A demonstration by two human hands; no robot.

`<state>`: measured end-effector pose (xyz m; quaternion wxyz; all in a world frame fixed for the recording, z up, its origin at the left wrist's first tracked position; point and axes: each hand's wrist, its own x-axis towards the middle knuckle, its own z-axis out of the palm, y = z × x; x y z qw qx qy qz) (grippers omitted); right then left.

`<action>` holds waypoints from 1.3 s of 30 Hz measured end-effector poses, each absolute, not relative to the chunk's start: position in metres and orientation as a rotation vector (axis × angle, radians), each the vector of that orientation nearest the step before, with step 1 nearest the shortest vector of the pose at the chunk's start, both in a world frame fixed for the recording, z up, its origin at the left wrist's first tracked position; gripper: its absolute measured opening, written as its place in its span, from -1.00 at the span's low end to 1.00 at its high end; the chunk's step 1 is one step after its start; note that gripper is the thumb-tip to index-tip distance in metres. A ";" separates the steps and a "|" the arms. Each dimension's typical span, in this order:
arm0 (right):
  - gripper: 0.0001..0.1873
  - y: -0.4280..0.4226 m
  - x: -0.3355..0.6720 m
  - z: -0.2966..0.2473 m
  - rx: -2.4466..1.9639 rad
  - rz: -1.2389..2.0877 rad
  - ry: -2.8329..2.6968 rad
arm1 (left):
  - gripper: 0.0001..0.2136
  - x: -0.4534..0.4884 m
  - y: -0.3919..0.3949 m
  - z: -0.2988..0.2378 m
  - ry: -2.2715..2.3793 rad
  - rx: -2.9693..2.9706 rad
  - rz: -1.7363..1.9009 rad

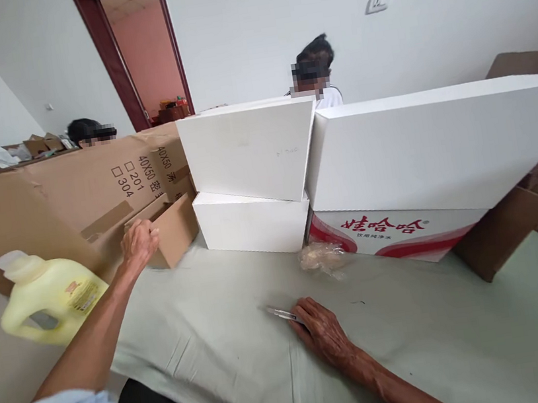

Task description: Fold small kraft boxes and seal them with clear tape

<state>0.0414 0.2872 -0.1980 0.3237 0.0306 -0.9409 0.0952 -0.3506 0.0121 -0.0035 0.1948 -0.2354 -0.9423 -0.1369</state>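
At the left of the table, my left hand (pixel 140 241) is closed at the near upper edge of a small brown cardboard box (pixel 180 230). Its fingertips are partly hidden by the hand itself. The top of this box looks open, with a dark inside. My right hand (pixel 321 329) rests low over the green cloth near the table's middle, with its fingers wrapped round a utility knife (pixel 281 313). The knife's tip points left, away from the hand. Just beyond that hand lies a crumpled clear plastic bag (pixel 324 257).
White boxes (pixel 247 154) stand stacked across the back, beside a long white box (pixel 402 149) on a red-and-white printed carton (pixel 378 233). A large carton (pixel 61 184) and a yellow jug (pixel 57 301) are at left. Two people sit behind the boxes.
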 end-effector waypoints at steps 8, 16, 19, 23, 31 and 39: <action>-0.74 0.283 0.036 -0.199 0.015 0.108 -2.515 | -0.69 -0.234 -0.126 -0.027 -2.533 -0.600 -1.058; -0.82 0.262 0.049 -0.171 -0.208 0.501 -2.592 | -0.57 -0.179 -0.134 -0.047 -2.403 -0.587 -2.030; -0.55 0.248 0.057 -0.151 -0.305 1.114 -2.358 | -0.54 -0.170 -0.123 -0.050 -2.332 -0.581 -2.282; -0.22 0.230 0.072 -0.122 -0.297 1.747 -2.030 | -0.47 -0.162 -0.106 -0.059 -2.365 -0.631 -2.417; -0.22 0.212 0.117 -0.098 -0.335 1.931 -1.934 | -0.44 -0.137 -0.076 -0.072 -2.456 -0.802 -2.514; -0.21 0.202 0.145 -0.096 -0.671 1.934 -1.713 | 0.28 -0.085 -0.092 -0.114 -2.474 -1.605 -1.576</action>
